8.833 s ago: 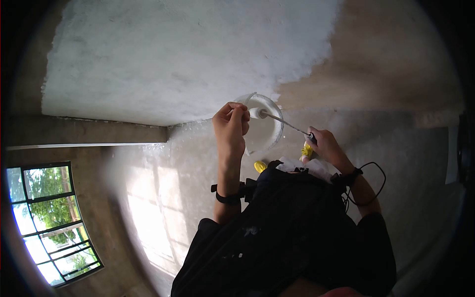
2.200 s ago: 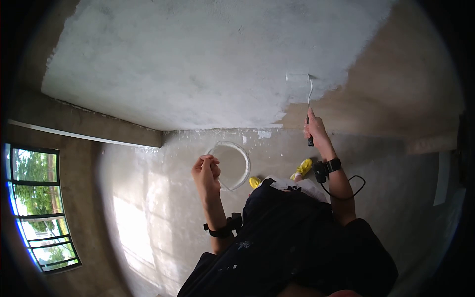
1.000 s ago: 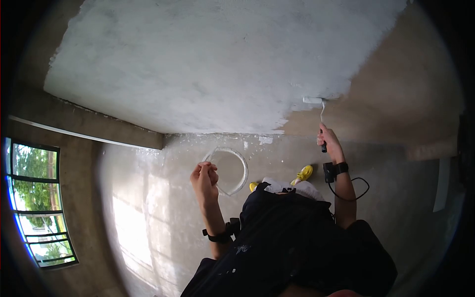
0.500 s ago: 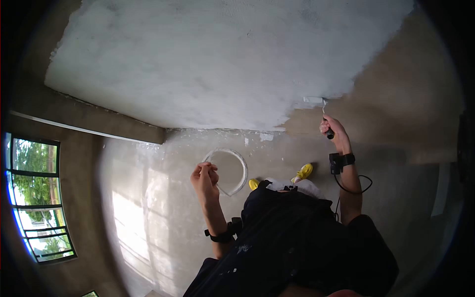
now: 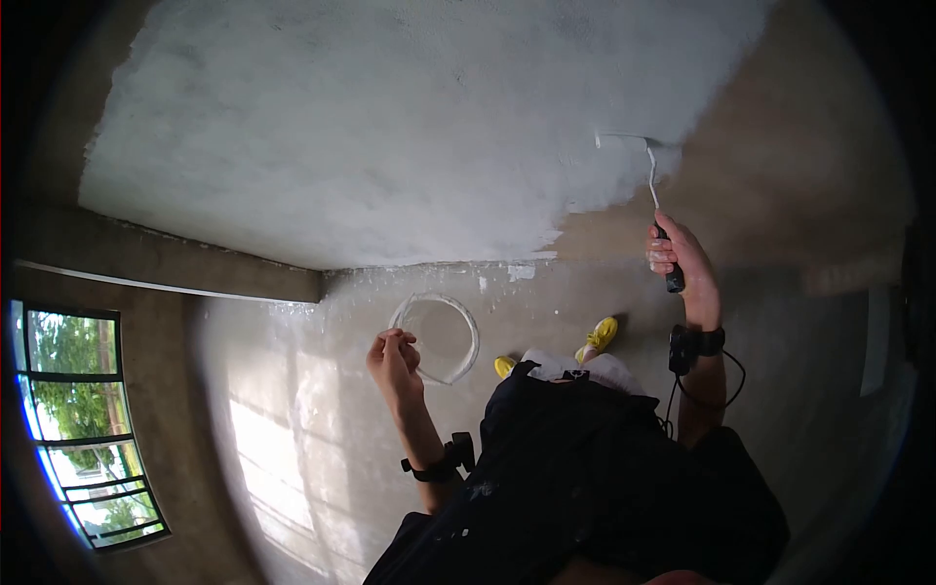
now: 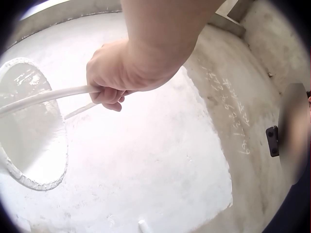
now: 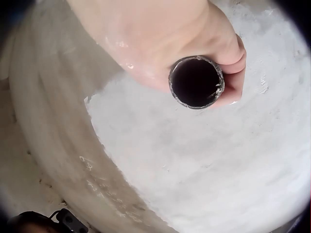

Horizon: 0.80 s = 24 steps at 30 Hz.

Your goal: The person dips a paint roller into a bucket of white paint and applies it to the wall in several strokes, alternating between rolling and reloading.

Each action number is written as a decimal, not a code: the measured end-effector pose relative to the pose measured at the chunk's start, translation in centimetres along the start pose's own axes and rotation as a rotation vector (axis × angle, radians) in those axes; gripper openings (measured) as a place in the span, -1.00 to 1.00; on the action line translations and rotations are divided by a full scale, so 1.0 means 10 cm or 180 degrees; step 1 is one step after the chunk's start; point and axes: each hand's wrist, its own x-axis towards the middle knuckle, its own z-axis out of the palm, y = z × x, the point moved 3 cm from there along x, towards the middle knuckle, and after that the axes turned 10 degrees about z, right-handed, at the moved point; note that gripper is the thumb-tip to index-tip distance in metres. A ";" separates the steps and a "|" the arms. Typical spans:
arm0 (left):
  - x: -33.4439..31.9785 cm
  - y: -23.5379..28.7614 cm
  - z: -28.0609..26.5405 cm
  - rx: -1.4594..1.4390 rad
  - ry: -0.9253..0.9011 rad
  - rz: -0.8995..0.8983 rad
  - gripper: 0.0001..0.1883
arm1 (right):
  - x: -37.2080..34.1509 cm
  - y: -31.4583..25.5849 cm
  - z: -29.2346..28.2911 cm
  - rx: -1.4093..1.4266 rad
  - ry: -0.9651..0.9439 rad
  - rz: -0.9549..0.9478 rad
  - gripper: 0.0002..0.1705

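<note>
In the head view my right hand (image 5: 684,258) grips the black handle of a paint roller (image 5: 652,175). Its white sleeve lies against the wall near the right border of the white paint. From the right wrist, the hollow handle end (image 7: 196,82) pokes out below my curled fingers, and white specks mark the hand. My left hand (image 5: 394,366) holds up a white bucket (image 5: 475,343) by its bail handle (image 6: 53,95). The left wrist view shows wet white paint inside the bucket and a paint-crusted rim.
White paint covers much of the wall (image 5: 370,127); bare brown plaster (image 5: 770,195) lies to the right. A ledge (image 5: 195,255) juts out at left, above a window (image 5: 83,419). White splashes dot the floor along the wall's foot. Yellow shoes (image 5: 603,334) stand below.
Earliest, the roller was inside the bucket; later it is on the wall. Over the last half second it has moved up the wall, while the left hand keeps holding the bucket.
</note>
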 end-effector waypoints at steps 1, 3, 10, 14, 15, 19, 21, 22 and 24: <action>-0.01 0.02 0.00 -0.0026 0.0020 0.0014 -0.91 | 0.07 0.04 -0.07 0.0060 0.0073 0.0085 -0.62; -0.06 0.07 0.00 -0.0091 -0.0004 0.0123 -0.91 | 0.26 0.12 -0.20 0.0399 0.0173 0.0329 -0.65; -0.16 0.10 -0.09 -0.0132 0.0176 0.0280 -0.92 | 1.46 0.58 -0.85 0.0979 0.0137 0.1034 -0.67; -0.35 0.18 -0.18 -0.0101 0.0315 0.0304 -0.91 | 1.80 0.86 -1.00 0.1160 0.0058 0.1141 -0.57; -0.36 0.20 -0.20 -0.0082 0.0346 0.0297 -0.91 | 1.80 0.91 -1.00 0.1115 0.0132 0.1016 -0.58; -0.34 0.10 -0.27 -0.0014 0.0408 0.0218 -0.91 | 1.67 0.75 -0.94 0.1169 0.0034 0.0955 -0.64; -0.34 0.06 -0.27 -0.0058 0.0328 0.0178 -0.92 | 1.36 0.56 -0.80 0.1202 0.0008 0.0886 -0.66; -0.32 0.03 -0.26 -0.0027 0.0294 0.0163 -0.92 | 1.18 0.46 -0.70 0.1201 -0.0039 0.0811 -0.68; -0.30 -0.04 -0.22 -0.0016 0.0268 0.0101 -0.93 | 0.78 0.29 -0.53 0.1215 -0.0067 0.0689 -0.71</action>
